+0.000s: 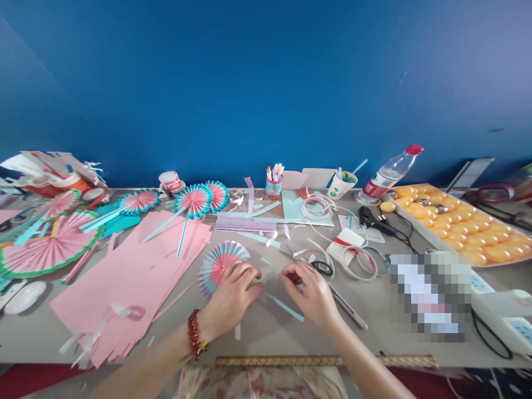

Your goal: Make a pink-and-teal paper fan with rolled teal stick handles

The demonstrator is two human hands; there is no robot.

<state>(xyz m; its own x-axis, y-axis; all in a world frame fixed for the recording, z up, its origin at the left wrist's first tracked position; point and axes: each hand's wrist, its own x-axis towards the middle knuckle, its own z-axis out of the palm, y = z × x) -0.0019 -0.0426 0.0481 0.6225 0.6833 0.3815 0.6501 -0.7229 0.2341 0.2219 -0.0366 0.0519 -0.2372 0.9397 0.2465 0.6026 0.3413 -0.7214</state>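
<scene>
A pleated paper fan (214, 267), pink in the middle with a pale blue and lilac border, is beneath and behind my left hand (233, 295). The fingers of that hand curl over its right part, hiding the edge. My right hand (311, 292) is raised a little to the right, thumb and fingertips pinched together; what they hold, if anything, is too small to make out. Between the hands, a narrow light-blue paper strip (286, 307) lies on the table. Scissors (322, 268) with black handles and a slim grey pen-like tool (349, 308) lie just beyond and beside my right hand.
Pink paper sheets (124, 271) spread at left, near finished paper fans (193, 200). Behind are a pencil cup (274, 183), folded lilac paper (245, 224) and a coiled white cable (318, 208). At right stand a bottle (388, 177), a tray of yellow pieces (461, 224) and a power strip (482, 282).
</scene>
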